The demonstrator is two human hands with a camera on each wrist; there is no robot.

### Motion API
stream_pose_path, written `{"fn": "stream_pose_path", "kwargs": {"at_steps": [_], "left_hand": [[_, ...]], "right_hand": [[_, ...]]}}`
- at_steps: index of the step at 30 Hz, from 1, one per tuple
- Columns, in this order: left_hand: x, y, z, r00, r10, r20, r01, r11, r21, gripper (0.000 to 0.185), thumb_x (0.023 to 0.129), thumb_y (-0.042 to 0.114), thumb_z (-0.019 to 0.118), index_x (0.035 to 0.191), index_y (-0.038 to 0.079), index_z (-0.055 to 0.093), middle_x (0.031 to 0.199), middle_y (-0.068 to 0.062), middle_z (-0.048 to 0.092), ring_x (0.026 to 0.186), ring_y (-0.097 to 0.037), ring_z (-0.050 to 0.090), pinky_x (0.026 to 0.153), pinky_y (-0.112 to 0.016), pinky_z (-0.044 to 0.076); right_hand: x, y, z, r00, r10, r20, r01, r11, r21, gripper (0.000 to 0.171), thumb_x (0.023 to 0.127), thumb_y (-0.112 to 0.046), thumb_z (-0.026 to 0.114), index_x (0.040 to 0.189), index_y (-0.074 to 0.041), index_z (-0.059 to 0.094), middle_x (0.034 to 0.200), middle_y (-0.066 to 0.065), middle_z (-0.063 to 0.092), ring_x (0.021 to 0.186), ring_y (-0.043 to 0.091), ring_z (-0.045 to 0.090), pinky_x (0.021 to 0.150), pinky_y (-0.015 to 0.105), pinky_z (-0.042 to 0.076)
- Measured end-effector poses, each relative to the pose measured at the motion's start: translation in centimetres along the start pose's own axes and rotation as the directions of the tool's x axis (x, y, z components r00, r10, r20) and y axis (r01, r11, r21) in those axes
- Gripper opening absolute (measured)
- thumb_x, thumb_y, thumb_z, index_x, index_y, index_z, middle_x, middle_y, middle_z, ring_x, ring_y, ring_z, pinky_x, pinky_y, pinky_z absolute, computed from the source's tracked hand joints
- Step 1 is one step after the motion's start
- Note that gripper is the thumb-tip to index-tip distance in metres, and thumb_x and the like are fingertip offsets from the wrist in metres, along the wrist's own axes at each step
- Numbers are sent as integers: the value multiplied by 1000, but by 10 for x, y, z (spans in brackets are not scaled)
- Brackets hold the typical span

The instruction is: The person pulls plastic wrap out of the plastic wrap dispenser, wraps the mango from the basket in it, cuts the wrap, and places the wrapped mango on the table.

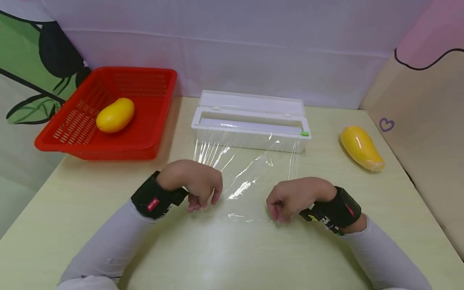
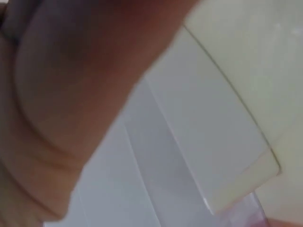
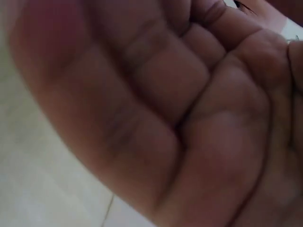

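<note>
A clear sheet of plastic wrap stretches from a white wrap dispenser toward the front of the table. My left hand pinches the sheet's near left corner, its fingers bent downward. At the near right corner my right hand pinches the same sheet between thumb and curled fingers. Folds run up the film's left side to the dispenser, whose lid stands raised at the back. In the left wrist view the dispenser shows beyond the blurred hand. Curled fingers fill most of the right wrist view.
A red plastic basket stands at the back left with a yellow mango inside. Another mango, shiny as if covered in film, lies on the table at the right. A green slider sits at the dispenser's right end.
</note>
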State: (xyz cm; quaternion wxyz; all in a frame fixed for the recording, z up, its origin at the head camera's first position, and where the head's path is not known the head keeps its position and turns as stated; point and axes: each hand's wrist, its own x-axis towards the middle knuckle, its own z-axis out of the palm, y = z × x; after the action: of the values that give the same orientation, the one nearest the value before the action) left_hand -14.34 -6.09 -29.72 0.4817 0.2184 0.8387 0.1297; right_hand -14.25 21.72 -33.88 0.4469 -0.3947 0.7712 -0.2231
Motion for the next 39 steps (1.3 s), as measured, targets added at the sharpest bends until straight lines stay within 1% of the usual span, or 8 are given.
{"fn": "stream_pose_path", "kwargs": {"at_steps": [4,8,11,15,21,28,35,39], "left_hand": [[7,2,2,999,-51,-3,51,998,25,15,85,-7,66,90,6,67,66,-11,68,51,-18,66,56,-29,56],[11,1,5,995,-97,-14,98,994,51,19,79,-7,71,88,10,70,64,-10,66,52,-19,63,53,-27,54],[13,-1,6,994,-109,-22,111,990,89,21,75,-5,76,86,13,71,63,-8,66,53,-19,61,51,-27,51],[14,-1,6,995,-101,-22,103,985,138,18,76,-2,78,83,13,73,64,-4,68,53,-18,57,49,-25,47],[14,0,6,996,-88,-4,88,988,128,15,81,-3,73,82,12,73,69,-5,73,58,-20,66,51,-26,49],[12,2,5,995,-95,-6,95,986,138,13,82,0,74,83,13,73,72,-4,74,67,-25,73,56,-29,53],[13,3,4,996,-86,16,83,986,146,12,85,0,72,82,11,74,72,-5,74,68,-25,73,59,-31,55],[12,3,3,997,-76,17,73,986,147,12,85,0,71,82,11,74,72,-5,74,69,-25,73,62,-33,57]], "right_hand": [[0,5,4,999,34,-23,-35,998,-48,11,85,-5,71,84,-15,69,67,-9,61,63,5,55,63,21,46],[-5,7,4,998,55,-33,-55,998,4,9,91,-9,68,95,-16,72,69,-5,66,67,10,64,70,23,50],[-9,6,2,997,65,-38,-64,998,27,16,95,-11,65,106,-17,73,71,-3,70,72,13,68,77,25,52],[-12,3,0,997,63,-42,-63,998,-5,22,97,-14,63,116,-17,72,74,-5,72,77,11,68,82,25,49],[-17,2,-3,996,54,-64,-57,997,-48,24,94,-22,67,118,-20,69,84,-11,72,82,6,63,80,27,49],[-23,4,-5,995,20,-99,-28,996,-80,16,95,-28,67,108,-20,66,95,-13,68,88,7,62,82,28,50],[-23,3,-4,996,12,-85,-18,998,-68,22,94,-28,69,114,-20,65,81,-9,62,75,8,57,73,26,48],[-24,3,-7,991,-32,-133,19,995,-96,21,95,-26,68,113,-15,64,81,-10,65,74,6,57,72,26,49]]}}
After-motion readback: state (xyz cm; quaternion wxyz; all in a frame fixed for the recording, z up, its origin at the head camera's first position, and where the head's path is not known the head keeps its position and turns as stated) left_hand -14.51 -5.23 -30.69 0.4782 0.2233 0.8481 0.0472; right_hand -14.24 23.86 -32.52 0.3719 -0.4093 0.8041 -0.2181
